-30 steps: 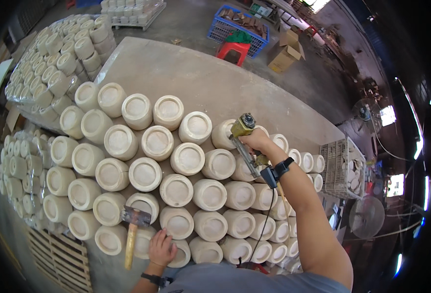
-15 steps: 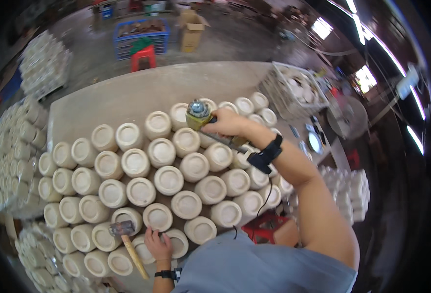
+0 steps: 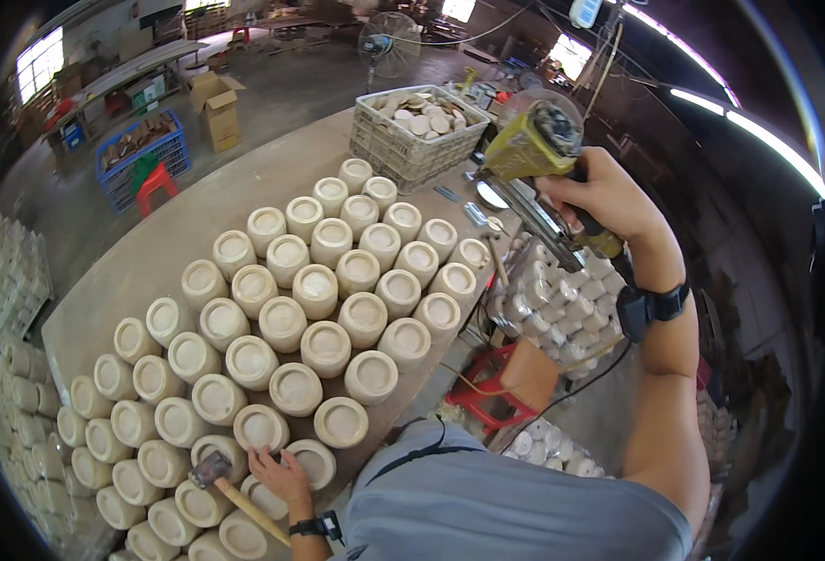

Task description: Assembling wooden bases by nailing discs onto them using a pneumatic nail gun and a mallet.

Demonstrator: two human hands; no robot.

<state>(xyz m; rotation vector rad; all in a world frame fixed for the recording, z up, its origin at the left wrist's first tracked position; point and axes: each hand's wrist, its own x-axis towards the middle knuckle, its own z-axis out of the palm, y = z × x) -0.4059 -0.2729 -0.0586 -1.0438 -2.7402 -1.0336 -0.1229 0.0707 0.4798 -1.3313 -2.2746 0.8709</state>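
Right hand (image 3: 610, 198): grips yellow nail gun (image 3: 524, 150), side marking illegible | left hand (image 3: 281, 479): spread against pale cylinders (image 3: 261, 425)

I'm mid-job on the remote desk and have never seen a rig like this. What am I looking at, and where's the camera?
No robot here: these are a person's own bare hands. The view comes from a wide camera worn on the head, looking down, which is why straight edges bend. The right hand grips a yellow tool, apparently a nail gun, raised off the table. The left hand has its fingertips at one of the pale round pots standing in rows. A hammer lies across some pots beside it. At the far end stands a crate of round discs.
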